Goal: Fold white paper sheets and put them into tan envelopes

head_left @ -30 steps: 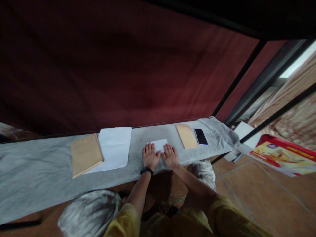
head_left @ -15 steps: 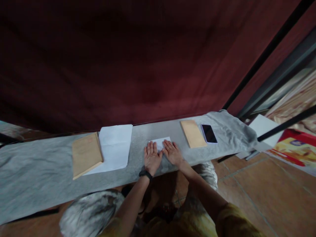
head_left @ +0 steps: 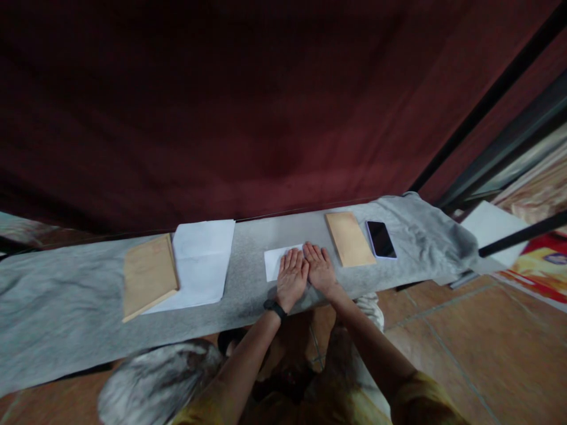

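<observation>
Small white paper [head_left: 273, 263] lies flat on the grey cloth [head_left: 250, 239], partly under the left hand [head_left: 292, 275]; exposed part pokes out left of and beyond those fingers. Left hand palm down, fingers straight, pressing, not gripping. Right hand [head_left: 319, 270] also flat, fingers extended, nothing grasped, just beside the left at the paper's right end. Can't tell if its fingers overlap the paper edge.

Handling, my read: very light, bends easily, creases and tears if pulled hard. Can't see whether it's one layer or folded; if folded, expect it a bit stiffer and springy along the crease. Probably slides on the cloth if pushed sideways, and the cloth gives a little under pressure, so spread the load with flat palms. Best hold: pinch the free left edge or far-left corner, thumb against fingertip; flat surface makes that edge hard to get under, so pin the other end.

Around: white sheets [head_left: 201, 260] and brown envelope [head_left: 148, 274] well left of the hands; tan envelope [head_left: 349, 239] near the right hand, phone [head_left: 381, 239] beyond it to the right.
</observation>
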The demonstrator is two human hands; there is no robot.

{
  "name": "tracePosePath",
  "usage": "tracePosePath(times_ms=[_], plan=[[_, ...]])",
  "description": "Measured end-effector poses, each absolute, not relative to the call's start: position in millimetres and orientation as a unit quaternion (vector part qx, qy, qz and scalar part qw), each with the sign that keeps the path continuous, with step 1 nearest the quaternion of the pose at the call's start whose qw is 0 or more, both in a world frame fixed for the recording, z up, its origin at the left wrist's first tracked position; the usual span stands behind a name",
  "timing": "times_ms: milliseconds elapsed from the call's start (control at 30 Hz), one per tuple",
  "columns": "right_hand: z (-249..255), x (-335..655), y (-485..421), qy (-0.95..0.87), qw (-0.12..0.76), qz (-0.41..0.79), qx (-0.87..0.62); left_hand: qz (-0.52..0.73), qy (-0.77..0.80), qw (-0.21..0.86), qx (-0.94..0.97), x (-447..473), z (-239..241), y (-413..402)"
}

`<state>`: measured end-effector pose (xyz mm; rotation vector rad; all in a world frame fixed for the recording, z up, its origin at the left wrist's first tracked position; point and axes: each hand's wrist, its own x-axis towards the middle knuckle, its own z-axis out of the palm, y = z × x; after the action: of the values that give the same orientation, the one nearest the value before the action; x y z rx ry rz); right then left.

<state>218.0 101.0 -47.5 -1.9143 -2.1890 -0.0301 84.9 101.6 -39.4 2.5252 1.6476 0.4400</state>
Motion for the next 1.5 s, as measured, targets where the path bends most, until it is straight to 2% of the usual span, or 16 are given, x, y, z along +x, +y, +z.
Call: tracePosePath(times_ms=[133, 300, 533, 733, 1000, 1500], plan=[[-48, 218, 101, -0.748, 0.124, -0.011, -0.651, 0.139, 0.552, 0.047, 0.821, 93, -43, 106], [-51, 216, 102, -0.734, 0.169, -0.001, -0.658, 0.124, 0.597, 0.03, 0.792, 60, -46, 111], [-49, 212, 100, -0.719, 0.185, 0.002, -0.67, 0.131, 0.642, -0.017, 0.755, 28, -48, 102], [-49, 179, 82, -0.763, 0.192, 0.007, -0.617, 0.12, 0.642, -0.028, 0.756, 29, -45, 100], [-54, 183, 58, -0.697, 0.197, -0.035, -0.688, 0.115, 0.644, -0.026, 0.756, 29, -41, 98], [-58, 189, 53, -0.693, 0.226, -0.041, -0.684, 0.125, 0.631, -0.04, 0.765, 24, -40, 97]])
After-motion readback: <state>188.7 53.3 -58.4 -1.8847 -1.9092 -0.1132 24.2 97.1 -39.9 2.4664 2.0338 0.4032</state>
